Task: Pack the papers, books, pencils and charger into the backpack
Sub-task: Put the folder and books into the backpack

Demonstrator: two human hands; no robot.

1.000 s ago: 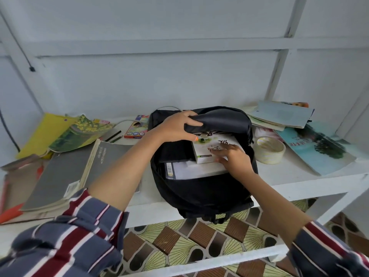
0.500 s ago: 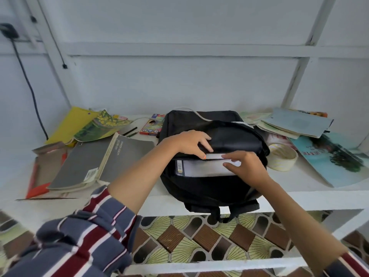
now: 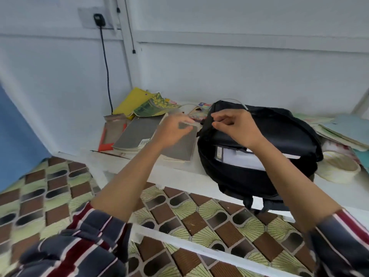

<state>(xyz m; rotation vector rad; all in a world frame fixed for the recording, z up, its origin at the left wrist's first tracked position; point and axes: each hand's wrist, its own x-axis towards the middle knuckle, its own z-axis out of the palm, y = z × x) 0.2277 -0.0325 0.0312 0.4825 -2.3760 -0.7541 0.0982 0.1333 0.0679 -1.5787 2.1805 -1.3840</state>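
Observation:
The black backpack (image 3: 279, 134) lies on the white shelf (image 3: 179, 172), its mouth open, with white papers and a book (image 3: 237, 156) showing inside. My right hand (image 3: 233, 126) is at the bag's upper left edge, fingers curled and pinching the fabric there. My left hand (image 3: 175, 126) hovers, blurred, over the grey books (image 3: 139, 134) left of the bag, with relaxed fingers that hold nothing. A black charger (image 3: 99, 19) is plugged into the wall, and its cable (image 3: 106, 66) hangs down behind the books.
A yellow folder (image 3: 131, 102) and a green-covered booklet (image 3: 153, 106) lean at the back left. A colourful small box (image 3: 199, 114) lies behind the bag. A tape roll (image 3: 337, 168) and stacked papers (image 3: 343, 130) sit at the right. Patterned floor lies below.
The view has swung left and up. My left hand let go of the bag's flap and moved left over the grey books. My right hand left the papers and rose to the bag's top edge.

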